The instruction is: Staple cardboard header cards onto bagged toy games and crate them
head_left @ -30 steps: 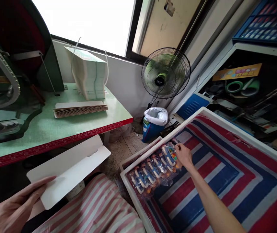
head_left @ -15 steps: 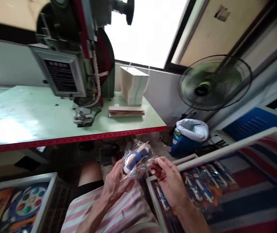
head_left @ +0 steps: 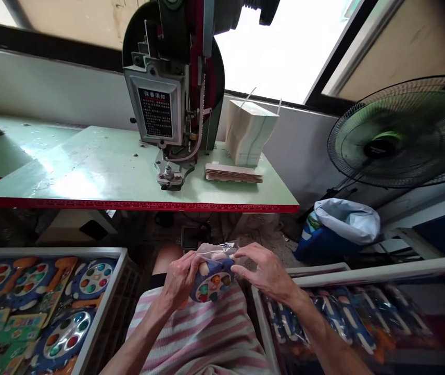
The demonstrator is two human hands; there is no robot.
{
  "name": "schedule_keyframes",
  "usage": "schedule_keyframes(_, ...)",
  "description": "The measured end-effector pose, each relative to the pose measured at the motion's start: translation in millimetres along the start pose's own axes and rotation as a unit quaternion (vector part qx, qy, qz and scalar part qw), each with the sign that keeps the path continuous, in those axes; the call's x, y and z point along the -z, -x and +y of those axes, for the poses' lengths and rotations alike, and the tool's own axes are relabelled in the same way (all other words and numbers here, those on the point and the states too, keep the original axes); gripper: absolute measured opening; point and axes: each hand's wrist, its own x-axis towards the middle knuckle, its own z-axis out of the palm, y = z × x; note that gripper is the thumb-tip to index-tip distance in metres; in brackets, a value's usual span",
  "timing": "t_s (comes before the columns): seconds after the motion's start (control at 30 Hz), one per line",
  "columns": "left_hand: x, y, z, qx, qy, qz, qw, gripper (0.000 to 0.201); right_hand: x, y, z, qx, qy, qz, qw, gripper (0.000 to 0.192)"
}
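Note:
A blue toy with coloured dots, wrapped in a clear plastic bag (head_left: 212, 278), sits over my lap. My left hand (head_left: 179, 278) grips its left side. My right hand (head_left: 267, 273) pinches the bag's top right edge. Both hands hold it just below the front edge of the green table (head_left: 89, 177). A tray (head_left: 304, 278) at my right holds several more bagged blue toys (head_left: 339, 323). Another tray (head_left: 101, 297) at my left holds several packaged toys (head_left: 66, 333) with round colour palettes.
A green press machine (head_left: 175, 88) stands on the table, with a flat stack of cards (head_left: 233, 173) and a tall bundled paper stack (head_left: 250, 130) beside it. A fan (head_left: 397, 135) and a lined blue bin (head_left: 339, 229) stand at the right.
My view swung left from the right tray to the machine. My right hand took a bagged toy from the tray; both hands now hold it, turned dots-up. The white card left my left hand.

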Motion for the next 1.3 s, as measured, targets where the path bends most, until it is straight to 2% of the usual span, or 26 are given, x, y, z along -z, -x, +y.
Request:
schedule_keyframes(0.07, 3.0, 1, 0, 0.006, 0.000, 0.002, 1.000, 0.050, -13, -3, 0, 0.001, -0.014, -0.018, 1.000, 0.019)
schedule_keyframes(0.13, 5.6, 2, 0, 0.007, -0.004, -0.005, 1.000, 0.050, -23, -6, -3, -0.010, -0.049, -0.009, 0.999, 0.024)
schedule_keyframes(0.23, 6.7, 2, 0, -0.003, -0.011, -0.027, 1.000, 0.048, -35, -14, -12, -0.045, -0.159, 0.006, 0.986, 0.033)
schedule_keyframes(0.37, 5.2, 5, 0, -0.022, -0.002, -0.047, 0.999, 0.049, -37, -31, -30, -0.018, -0.350, -0.073, 0.934, 0.044)
schedule_keyframes(0.43, 5.9, 7, -2, -0.014, 0.010, -0.043, 0.999, 0.050, -30, -39, -33, 0.009, -0.393, -0.083, 0.916, 0.051)
schedule_keyframes(0.47, 7.3, 8, -4, -0.004, 0.022, -0.034, 0.999, 0.051, -26, -41, -31, 0.015, -0.393, -0.066, 0.917, 0.054)
schedule_keyframes(0.53, 12.7, 9, -9, 0.030, 0.062, -0.001, 0.998, 0.053, -16, -42, -21, 0.010, -0.348, -0.004, 0.938, 0.055)
schedule_keyframes(0.63, 26.9, 9, -16, 0.104, 0.128, 0.059, 0.985, 0.058, -10, -34, 9, -0.037, -0.215, 0.073, 0.973, 0.047)
schedule_keyframes(0.73, 42.9, 10, -21, 0.173, 0.159, 0.084, 0.968, 0.067, -20, -24, 36, -0.083, -0.146, 0.065, 0.984, 0.039)
schedule_keyframes(0.83, 52.9, 12, -23, 0.211, 0.160, 0.082, 0.961, 0.073, -40, -20, 45, -0.073, -0.166, 0.038, 0.983, 0.029)
schedule_keyframes(0.93, 56.6, 16, -23, 0.222, 0.152, 0.079, 0.960, 0.075, -55, -24, 37, -0.042, -0.184, 0.076, 0.979, 0.018)
schedule_keyframes(1.03, 60.7, 23, -23, 0.224, 0.148, 0.088, 0.959, 0.075, -64, -29, 23, -0.038, -0.192, 0.141, 0.970, 0.020)
schedule_keyframes(1.2, 74.8, 38, -29, 0.249, 0.146, 0.144, 0.947, 0.072, -83, -38, -8, -0.122, -0.261, 0.235, 0.928, 0.033)
schedule_keyframes(1.3, 82.6, 41, -35, 0.235, 0.141, 0.147, 0.951, 0.062, -99, -47, -27, -0.139, -0.289, 0.259, 0.911, 0.035)
